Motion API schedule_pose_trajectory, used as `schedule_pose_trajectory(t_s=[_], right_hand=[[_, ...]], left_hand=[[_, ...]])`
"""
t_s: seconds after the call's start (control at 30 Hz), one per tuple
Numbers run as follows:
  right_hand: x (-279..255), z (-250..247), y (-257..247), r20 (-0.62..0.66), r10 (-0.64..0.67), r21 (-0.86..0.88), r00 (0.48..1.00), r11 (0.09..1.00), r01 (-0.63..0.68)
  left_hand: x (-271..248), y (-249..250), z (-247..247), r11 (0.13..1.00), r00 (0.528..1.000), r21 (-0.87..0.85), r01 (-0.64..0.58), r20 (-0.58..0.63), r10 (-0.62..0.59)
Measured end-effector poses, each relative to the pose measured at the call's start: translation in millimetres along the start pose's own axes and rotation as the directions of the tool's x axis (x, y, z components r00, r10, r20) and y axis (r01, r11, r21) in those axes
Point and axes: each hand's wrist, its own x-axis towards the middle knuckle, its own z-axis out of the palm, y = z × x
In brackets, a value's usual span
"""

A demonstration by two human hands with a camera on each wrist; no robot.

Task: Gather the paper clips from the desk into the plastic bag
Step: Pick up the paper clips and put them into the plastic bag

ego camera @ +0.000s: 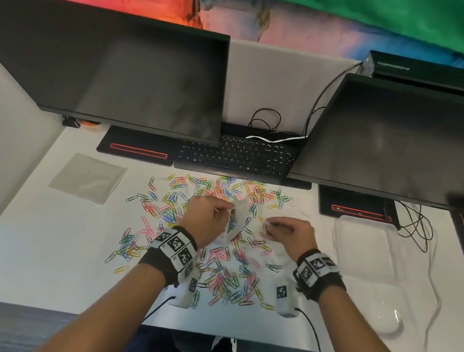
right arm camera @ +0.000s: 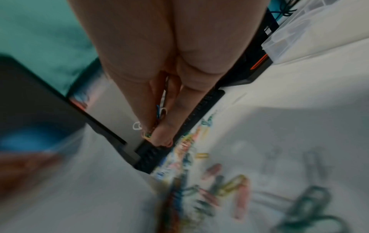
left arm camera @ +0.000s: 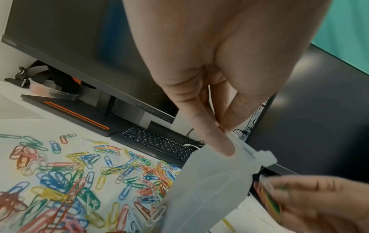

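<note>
Several coloured paper clips lie scattered over the white desk, also spread out in the left wrist view as paper clips. My left hand pinches the top edge of a clear plastic bag and holds it up above the clips; the bag hangs from my thumb and fingers. To its right my right hand grips a small bunch of clips between its fingers, close beside the bag's mouth. That view is blurred.
Two dark monitors and a black keyboard stand behind the clips. A flat clear sheet lies at the left. A clear plastic box, a white mouse and cables are at the right.
</note>
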Motion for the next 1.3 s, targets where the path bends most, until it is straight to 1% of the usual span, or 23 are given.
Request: schedule_pose_trajectory(t_s=[0.07, 0.1, 0.2, 0.27, 0.3, 0.33, 0.37, 0.4, 0.53, 0.6, 0.67, 0.73, 0.77, 0.83, 0.87, 0.9, 0.93, 1.0, 1.07, 1.13, 1.2, 1.23, 1.3], right_hand=[[-4.6, 0.7, -19.3, 0.089, 0.016, 0.223, 0.996, 0.974, -0.036], [-7.1, 2.9, -26.8, 0.140, 0.031, 0.294, 0.990, 0.953, -0.072], [-15.1, 18.1, -39.9, 0.246, 0.072, 0.352, 0.967, 0.922, -0.158], [-19.7, 30.2, -39.5, 0.242, 0.054, 0.309, 0.969, 0.942, -0.129], [-21.0, 34.7, -37.8, 0.205, 0.032, 0.235, 0.978, 0.969, -0.081], [-21.1, 38.2, -35.7, 0.144, -0.003, 0.094, 0.990, 0.995, -0.011], [-21.4, 40.5, -34.9, 0.092, -0.050, -0.073, 0.995, 0.996, 0.057], [-21.0, 42.7, -34.2, 0.066, -0.093, -0.196, 0.994, 0.975, 0.104], [-20.2, 48.8, -41.0, 0.038, -0.193, -0.388, 0.980, 0.901, 0.192], [-19.0, 48.9, -44.3, 0.106, -0.242, -0.487, 0.964, 0.833, 0.263], [-19.9, 48.1, -47.3, 0.223, -0.246, -0.524, 0.943, 0.786, 0.328], [-21.1, 45.3, -48.8, 0.261, -0.275, -0.473, 0.925, 0.799, 0.371], [-21.3, 42.4, -48.9, 0.231, -0.290, -0.404, 0.929, 0.840, 0.363], [-20.6, 33.1, -43.7, 0.120, -0.256, -0.263, 0.959, 0.924, 0.279], [-18.8, 27.0, -37.6, 0.068, -0.225, -0.250, 0.972, 0.939, 0.235], [-15.7, 20.4, -28.8, 0.034, -0.197, -0.310, 0.980, 0.930, 0.198], [-12.1, 14.0, -18.0, 0.021, -0.157, -0.431, 0.987, 0.890, 0.151], [-6.5, 7.0, 3.4, 0.051, -0.008, -0.658, 0.999, 0.752, 0.040], [-4.2, 11.6, 20.6, 0.117, 0.111, -0.733, 0.987, 0.680, 0.010], [-3.0, 23.7, 32.2, 0.201, 0.124, -0.760, 0.972, 0.646, 0.074], [-2.8, 36.9, 39.4, 0.265, 0.096, -0.781, 0.959, 0.604, 0.156], [-3.5, 43.1, 40.8, 0.298, 0.076, -0.797, 0.952, 0.568, 0.204], [-5.8, 52.4, 42.4, 0.374, 0.030, -0.833, 0.927, 0.450, 0.321]], left_hand=[[0.9, -0.2, 2.5, 1.000, 1.000, 0.012, -0.008, 0.000, 0.008], [1.4, 0.0, 4.4, 1.000, 1.000, 0.017, -0.012, 0.000, 0.012], [2.2, 1.0, 11.5, 1.000, 1.000, 0.011, -0.011, 0.020, 0.011], [1.0, 2.6, 16.4, 1.000, 0.999, -0.007, -0.006, 0.031, 0.007], [0.5, 3.2, 18.8, 1.000, 0.999, -0.026, 0.001, 0.033, 0.000], [0.1, 4.5, 20.7, 0.998, 0.999, -0.055, 0.016, 0.036, -0.014], [-0.4, 5.8, 22.4, 0.996, 0.999, -0.083, 0.028, 0.040, -0.025], [-0.8, 6.6, 23.6, 0.995, 0.999, -0.094, 0.033, 0.043, -0.029], [0.0, 4.8, 27.1, 0.998, 0.999, -0.055, -0.010, 0.046, 0.012], [0.2, 4.2, 27.3, 0.998, 0.998, -0.055, -0.017, 0.051, 0.020], [0.7, 3.9, 25.6, 0.999, 0.999, -0.052, -0.010, 0.041, 0.012], [1.9, 2.0, 22.4, 0.998, 1.000, -0.058, -0.004, 0.023, 0.006], [2.7, 1.1, 20.1, 0.998, 1.000, -0.065, -0.005, 0.014, 0.006], [3.4, -0.7, 14.4, 0.998, 1.000, -0.066, -0.004, -0.003, 0.003], [3.3, -1.0, 10.8, 0.998, 1.000, -0.062, 0.001, -0.013, -0.002], [3.1, -1.9, 7.3, 0.998, 1.000, -0.061, 0.010, -0.024, -0.012], [3.2, -3.1, 3.9, 0.998, 0.999, -0.065, 0.023, -0.034, -0.025], [3.2, -6.2, -1.2, 0.997, 0.998, -0.069, 0.035, -0.046, -0.038], [3.3, -8.8, -5.1, 0.997, 0.998, -0.070, 0.038, -0.049, -0.042], [3.7, -10.2, -8.1, 0.995, 0.998, -0.084, 0.049, -0.045, -0.053], [3.6, -10.8, -9.6, 0.994, 0.997, -0.090, 0.057, -0.050, -0.062], [3.4, -11.5, -9.9, 0.994, 0.996, -0.092, 0.062, -0.054, -0.067], [2.9, -12.6, -9.8, 0.993, 0.995, -0.094, 0.067, -0.062, -0.073]])
